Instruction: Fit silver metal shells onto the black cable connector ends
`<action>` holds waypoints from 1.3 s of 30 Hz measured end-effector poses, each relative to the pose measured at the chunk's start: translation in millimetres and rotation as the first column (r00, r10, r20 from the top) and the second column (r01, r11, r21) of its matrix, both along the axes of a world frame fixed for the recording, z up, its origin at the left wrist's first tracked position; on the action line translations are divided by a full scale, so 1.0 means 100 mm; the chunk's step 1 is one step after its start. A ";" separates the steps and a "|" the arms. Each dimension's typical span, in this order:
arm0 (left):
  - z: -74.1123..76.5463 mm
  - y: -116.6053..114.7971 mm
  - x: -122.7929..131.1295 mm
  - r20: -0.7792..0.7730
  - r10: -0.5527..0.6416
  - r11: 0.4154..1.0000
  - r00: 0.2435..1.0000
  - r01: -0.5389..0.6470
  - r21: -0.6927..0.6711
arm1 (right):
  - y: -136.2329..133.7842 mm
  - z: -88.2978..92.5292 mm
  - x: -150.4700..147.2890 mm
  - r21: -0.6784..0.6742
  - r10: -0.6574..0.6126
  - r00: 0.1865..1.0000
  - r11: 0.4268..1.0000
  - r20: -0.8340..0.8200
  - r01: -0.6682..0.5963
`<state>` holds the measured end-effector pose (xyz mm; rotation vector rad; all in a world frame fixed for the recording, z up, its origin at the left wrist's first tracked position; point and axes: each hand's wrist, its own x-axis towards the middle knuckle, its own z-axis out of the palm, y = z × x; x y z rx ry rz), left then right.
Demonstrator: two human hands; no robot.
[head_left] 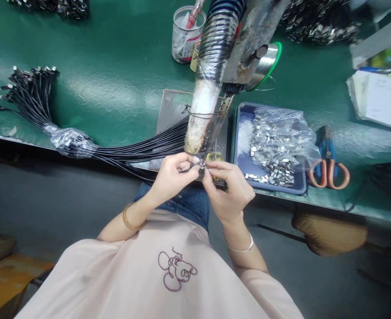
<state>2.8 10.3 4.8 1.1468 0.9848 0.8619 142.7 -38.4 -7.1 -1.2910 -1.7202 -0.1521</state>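
Note:
My left hand (pixel 178 172) pinches a black cable close to its end, below the hose nozzle. Across from it, my right hand (pixel 230 186) has thumb and forefinger closed on a small shiny metal connector piece (pixel 202 164) that meets the cable end. The fingertips nearly touch and partly hide the joint. From the left, a bundle of black cables (pixel 142 152) runs to the hands, tied with clear plastic wrap (pixel 72 141). Small metal shells (pixel 281 170) lie in a blue tray (pixel 300 188) beside my right hand, partly under a clear plastic bag (pixel 278 128).
A taped hose nozzle (pixel 203 97) and a metal arm with a solder spool (pixel 268 64) hang over the work spot. Behind stands a clear tub (pixel 178 44). Orange-handled scissors (pixel 331 175), blue-handled pliers (pixel 328 141) and papers (pixel 384 99) lie to the right.

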 end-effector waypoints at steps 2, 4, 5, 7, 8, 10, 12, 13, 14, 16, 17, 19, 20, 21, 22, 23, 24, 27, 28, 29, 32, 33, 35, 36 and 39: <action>0.00 -0.01 0.00 -0.002 0.000 1.000 1.000 0.000 0.022 | 0.01 0.00 0.00 -0.003 -0.015 1.000 1.000 0.005 0.015; 0.01 -0.02 0.01 -0.009 0.006 0.999 1.000 -0.006 0.051 | 0.02 0.01 -0.01 -0.008 -0.031 0.999 0.999 0.007 0.031; 0.01 -0.02 0.01 -0.011 0.012 0.998 1.000 -0.011 0.066 | 0.02 0.01 -0.01 -0.007 -0.036 0.999 0.999 0.005 0.036; 0.01 -0.03 0.01 -0.016 0.024 0.995 1.000 -0.023 0.100 | 0.02 0.02 -0.01 0.000 -0.038 0.999 0.999 -0.004 0.038; 0.02 -0.04 0.01 -0.021 0.030 0.993 0.999 -0.027 0.118 | 0.02 0.02 -0.02 0.004 -0.037 0.999 0.999 -0.008 0.037; 0.02 -0.04 0.01 -0.039 0.037 0.988 0.999 -0.030 0.149 | 0.02 0.03 -0.02 0.003 -0.035 0.999 0.999 -0.014 0.035; 0.02 -0.04 0.01 -0.053 0.042 0.986 0.998 -0.032 0.164 | 0.01 0.04 -0.02 -0.008 -0.037 0.999 0.999 -0.012 0.037; 0.02 -0.04 0.00 -0.054 0.043 0.986 0.998 -0.034 0.163 | 0.00 0.04 -0.02 -0.011 -0.037 0.999 0.999 -0.007 0.036; 0.01 -0.04 0.00 -0.051 0.042 0.987 0.998 -0.033 0.155 | -0.01 0.04 -0.02 -0.010 -0.035 0.999 0.999 0.002 0.035; 0.00 -0.02 0.00 -0.047 0.023 0.992 0.999 -0.017 0.122 | -0.02 0.04 -0.01 -0.004 -0.026 0.999 1.000 0.038 0.027; -0.01 -0.02 0.00 -0.045 0.008 0.995 0.999 -0.003 0.102 | -0.03 0.04 -0.01 -0.003 -0.020 0.998 1.000 0.059 0.021; -0.03 -0.01 -0.01 -0.039 -0.020 0.997 0.999 0.023 0.070 | -0.04 0.03 0.00 -0.004 -0.005 0.996 1.000 0.091 0.005; -0.03 0.00 -0.02 -0.030 -0.031 0.998 0.999 0.033 0.060 | -0.04 0.03 0.00 -0.002 0.001 0.995 1.000 0.097 -0.001; -0.03 0.00 -0.02 -0.018 -0.040 0.998 0.999 0.041 0.055 | -0.04 0.03 0.00 0.004 0.004 0.995 1.000 0.099 -0.004; -0.03 0.00 -0.03 -0.006 -0.050 0.997 0.999 0.050 0.050 | -0.05 0.03 0.00 0.015 0.001 0.995 1.000 0.098 -0.003; -0.02 0.00 -0.04 0.002 -0.062 0.997 0.998 0.062 0.044 | -0.05 0.03 0.00 0.029 -0.006 0.995 1.000 0.096 0.003; -0.02 -0.01 -0.04 0.005 -0.076 0.996 0.997 0.075 0.036 | -0.05 0.04 0.01 0.045 -0.013 0.996 0.999 0.094 0.009; -0.02 -0.04 -0.07 -0.007 -0.110 0.993 0.994 0.111 0.033 | -0.07 0.05 0.03 0.013 -0.020 0.999 1.000 0.039 0.020; -0.02 -0.05 -0.07 -0.011 -0.110 0.993 0.994 0.110 0.050 | -0.08 0.06 0.04 -0.046 -0.015 1.000 0.999 -0.003 0.015; -0.03 -0.07 -0.08 -0.019 -0.099 0.992 0.995 0.100 0.079 | -0.09 0.06 0.06 -0.120 -0.015 0.998 0.993 -0.060 0.007; -0.05 -0.13 -0.07 -0.103 -0.006 0.970 0.995 0.031 0.242 | -0.16 0.07 0.12 -0.275 -0.087 0.963 0.961 -0.255 0.014; -0.06 -0.16 -0.07 -0.141 0.032 0.951 0.989 0.014 0.310 | -0.18 0.08 0.13 -0.275 -0.118 0.951 0.961 -0.286 0.036; -0.05 -0.20 -0.05 -0.197 0.089 0.901 0.976 0.006 0.434 | -0.21 0.09 0.14 -0.247 -0.133 0.963 0.966 -0.233 0.074; -0.05 -0.22 -0.05 -0.209 0.098 0.878 0.973 0.015 0.478 | -0.21 0.10 0.13 -0.238 -0.112 0.981 0.968 -0.156 0.073; -0.03 -0.25 -0.06 -0.233 0.053 0.855 0.971 0.077 0.513 | -0.20 0.13 0.08 -0.257 -0.012 0.998 0.966 0.060 0.027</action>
